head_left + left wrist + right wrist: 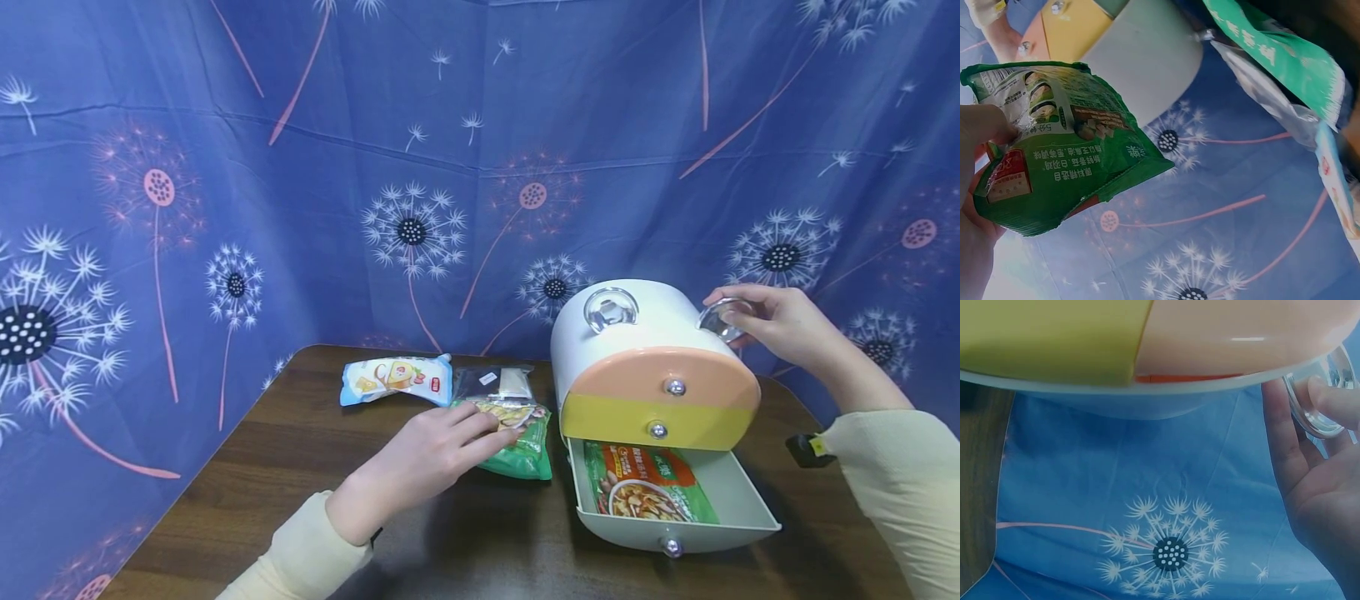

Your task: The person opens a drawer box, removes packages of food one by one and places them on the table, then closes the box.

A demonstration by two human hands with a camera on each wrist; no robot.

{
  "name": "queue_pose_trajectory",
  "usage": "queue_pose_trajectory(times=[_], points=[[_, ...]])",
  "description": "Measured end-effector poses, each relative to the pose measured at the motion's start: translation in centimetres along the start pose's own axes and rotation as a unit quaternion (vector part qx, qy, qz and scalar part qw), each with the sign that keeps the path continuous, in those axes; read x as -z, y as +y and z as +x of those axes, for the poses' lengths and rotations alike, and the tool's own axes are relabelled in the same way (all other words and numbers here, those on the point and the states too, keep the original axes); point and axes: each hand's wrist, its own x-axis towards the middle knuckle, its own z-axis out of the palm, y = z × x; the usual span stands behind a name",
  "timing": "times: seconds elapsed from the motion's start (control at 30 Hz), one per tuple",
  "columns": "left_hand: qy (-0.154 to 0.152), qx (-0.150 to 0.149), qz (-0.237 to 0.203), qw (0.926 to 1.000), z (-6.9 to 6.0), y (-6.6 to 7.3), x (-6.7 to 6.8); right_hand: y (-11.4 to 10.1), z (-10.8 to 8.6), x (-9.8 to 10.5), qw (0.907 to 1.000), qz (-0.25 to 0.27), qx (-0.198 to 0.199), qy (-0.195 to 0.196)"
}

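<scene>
My left hand [446,442] is over a green food packet [525,458] on the table. In the left wrist view, its thumb and fingers grip the edge of the green packet [1079,150]. At the right, my right hand [795,321] holds a shiny round chrome ear [722,320] on top of a white drum-shaped drawer box [667,308]; the right wrist view shows the thumb on the chrome ear [1316,406]. The box's bottom drawer [675,537] is pulled out, with a green-and-red food packet [648,483] lying inside. Peach and yellow drawers above are closed.
Left of the box lie a blue-and-white snack packet [397,379] and a clear pouch [495,382] with dark and white contents. Another green packet [1285,56] shows in the left wrist view. A blue dandelion-print cloth [480,208] hangs behind the wooden table [247,483].
</scene>
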Motion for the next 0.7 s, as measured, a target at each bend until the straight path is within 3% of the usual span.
queue_pose_trajectory(times=[0.7], points=[[-0.039,0.056,0.005,0.9976,-4.6,-1.9,0.6,0.0,0.0,-0.1,1.0,0.002,-0.003,0.004]])
